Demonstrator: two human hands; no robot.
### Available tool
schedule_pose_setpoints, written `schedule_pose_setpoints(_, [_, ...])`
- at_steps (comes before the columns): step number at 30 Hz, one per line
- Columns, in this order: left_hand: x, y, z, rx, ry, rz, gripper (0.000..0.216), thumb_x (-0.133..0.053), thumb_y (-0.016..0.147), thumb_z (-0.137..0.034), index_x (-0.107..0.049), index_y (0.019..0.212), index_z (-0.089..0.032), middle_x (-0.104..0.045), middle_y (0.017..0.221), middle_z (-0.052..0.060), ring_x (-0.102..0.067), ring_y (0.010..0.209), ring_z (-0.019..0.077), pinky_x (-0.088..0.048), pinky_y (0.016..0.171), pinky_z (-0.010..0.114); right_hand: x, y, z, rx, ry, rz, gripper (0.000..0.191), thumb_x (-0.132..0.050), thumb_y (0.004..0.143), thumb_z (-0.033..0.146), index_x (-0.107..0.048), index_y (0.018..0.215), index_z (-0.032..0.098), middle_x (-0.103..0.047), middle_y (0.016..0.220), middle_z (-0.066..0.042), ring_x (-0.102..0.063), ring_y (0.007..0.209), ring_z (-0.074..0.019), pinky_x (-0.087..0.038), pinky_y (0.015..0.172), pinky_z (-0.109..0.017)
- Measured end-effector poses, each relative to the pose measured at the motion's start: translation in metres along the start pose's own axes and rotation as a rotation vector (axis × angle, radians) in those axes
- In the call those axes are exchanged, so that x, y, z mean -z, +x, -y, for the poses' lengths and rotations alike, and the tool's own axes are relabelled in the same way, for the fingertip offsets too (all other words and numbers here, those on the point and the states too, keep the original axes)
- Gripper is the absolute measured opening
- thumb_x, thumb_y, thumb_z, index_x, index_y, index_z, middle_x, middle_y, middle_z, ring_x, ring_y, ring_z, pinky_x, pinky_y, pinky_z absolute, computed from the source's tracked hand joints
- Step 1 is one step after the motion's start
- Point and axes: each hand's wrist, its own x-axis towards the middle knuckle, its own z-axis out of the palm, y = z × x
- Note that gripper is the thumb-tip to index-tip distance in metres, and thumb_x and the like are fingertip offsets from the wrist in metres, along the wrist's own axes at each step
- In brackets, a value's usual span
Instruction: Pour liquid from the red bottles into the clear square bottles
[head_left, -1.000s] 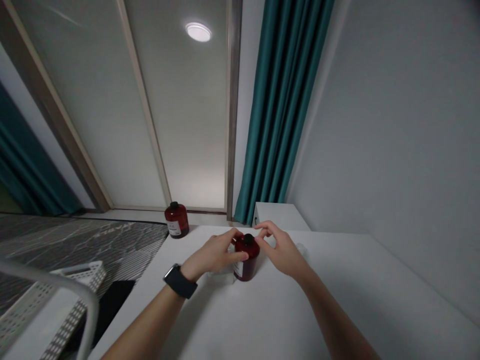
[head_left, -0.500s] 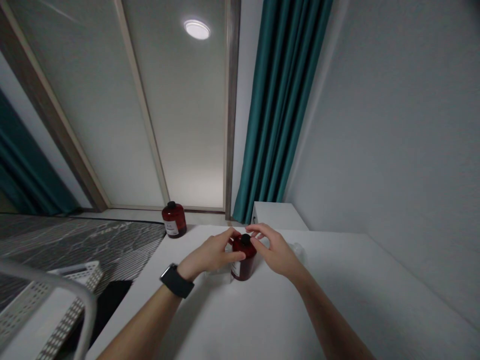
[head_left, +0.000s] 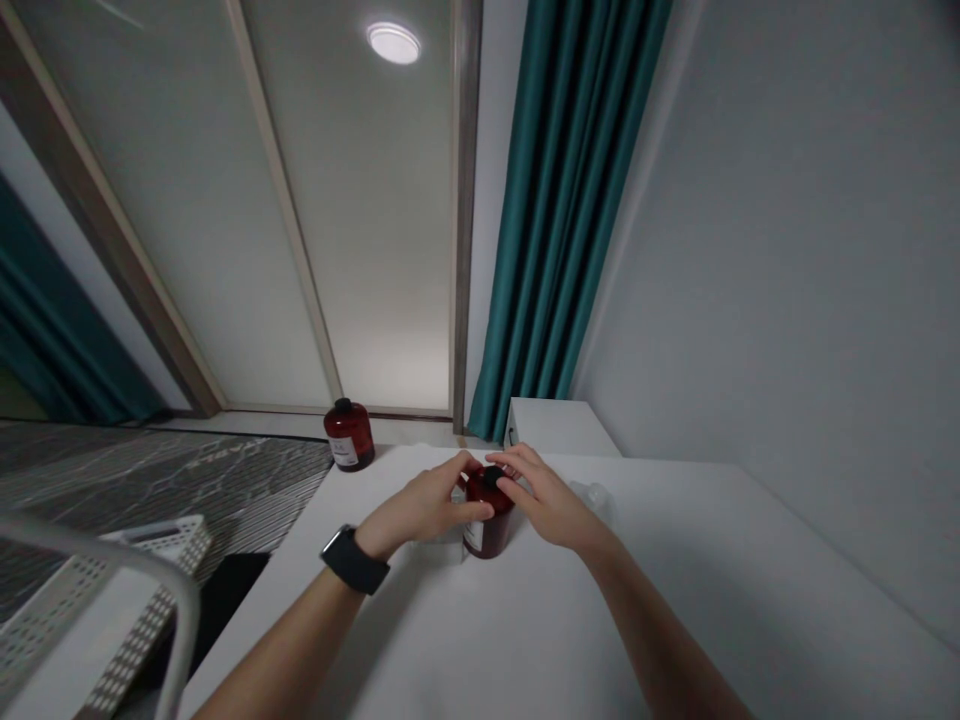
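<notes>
A dark red bottle [head_left: 486, 525] with a black cap and a white label stands upright on the white table [head_left: 525, 640]. My left hand [head_left: 424, 508] wraps the bottle's left side and holds it steady; a black watch sits on that wrist. My right hand [head_left: 541, 498] reaches over from the right, its fingertips closed on the black cap. A clear object [head_left: 596, 497], partly hidden behind my right hand, lies on the table.
A second dark red bottle [head_left: 349, 435] stands on the floor beyond the table's far left corner. A white box [head_left: 559, 428] sits at the far edge by the teal curtain [head_left: 562, 220]. A white perforated basket [head_left: 90, 590] stands at the lower left.
My right hand has moved left from beside the bottle's top onto the cap, and its fingers have closed on it. My left hand keeps its hold on the bottle.
</notes>
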Motion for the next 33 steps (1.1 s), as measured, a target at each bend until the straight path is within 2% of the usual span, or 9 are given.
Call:
schedule_pose_setpoints(4, [0.0,0.0,-0.001,0.002,-0.009,0.006,0.041,-0.068,0.085,-0.045,-0.057,0.117,-0.021,-0.07,0.11,0.007,-0.066,0.097,0.0242,-0.05,0.089,0.034,0.0,0.0,0.0,0.002,0.007,-0.005,0.024,-0.048,0.095,0.012,-0.062,0.111,0.023,-0.057,0.109,-0.006,-0.056,0.108,-0.021,-0.044,0.099,-0.039])
schedule_pose_setpoints(10, [0.001,-0.002,-0.005,0.022,0.036,-0.009,0.037,-0.066,0.086,-0.047,-0.058,0.112,-0.021,-0.071,0.106,0.006,-0.066,0.094,0.0246,-0.05,0.087,0.035,-0.013,-0.001,0.004,-0.05,-0.031,-0.143,0.009,-0.054,0.091,0.013,-0.056,0.094,0.021,-0.054,0.098,-0.004,-0.052,0.099,-0.0222,-0.045,0.091,-0.038])
schedule_pose_setpoints(12, [0.001,-0.001,-0.004,0.019,0.027,0.002,0.039,-0.067,0.086,-0.048,-0.058,0.113,-0.022,-0.071,0.107,0.006,-0.066,0.095,0.0245,-0.05,0.088,0.035,-0.013,-0.001,0.004,-0.049,-0.024,-0.142,0.01,-0.055,0.091,0.013,-0.057,0.096,0.022,-0.054,0.098,-0.004,-0.052,0.099,-0.0221,-0.045,0.09,-0.038])
schedule_pose_setpoints(17, [0.002,0.001,0.0,0.006,-0.012,0.022,0.04,-0.068,0.085,-0.046,-0.056,0.113,-0.021,-0.07,0.109,0.006,-0.065,0.097,0.0242,-0.049,0.089,0.034,-0.005,-0.002,0.004,-0.038,0.026,-0.042,0.028,-0.05,0.094,0.012,-0.058,0.118,0.023,-0.055,0.106,-0.005,-0.053,0.105,-0.0214,-0.044,0.097,-0.039])
schedule_pose_setpoints(26, [0.002,-0.003,-0.012,0.042,0.137,0.002,0.032,-0.066,0.086,-0.043,-0.055,0.108,-0.022,-0.07,0.105,0.005,-0.066,0.093,0.026,-0.05,0.082,0.035,-0.013,-0.002,0.011,-0.052,-0.045,-0.092,0.02,-0.049,0.093,0.009,-0.057,0.104,0.023,-0.053,0.105,-0.006,-0.051,0.103,-0.0231,-0.046,0.092,-0.039])
schedule_pose_setpoints(33, [0.003,-0.003,-0.015,0.037,0.169,0.003,0.032,-0.064,0.085,-0.045,-0.053,0.106,-0.023,-0.07,0.105,0.006,-0.067,0.092,0.0271,-0.051,0.078,0.034,-0.015,-0.004,0.015,-0.078,-0.074,-0.091,0.018,-0.046,0.096,0.012,-0.055,0.105,0.023,-0.051,0.105,-0.006,-0.05,0.102,-0.0239,-0.046,0.092,-0.041])
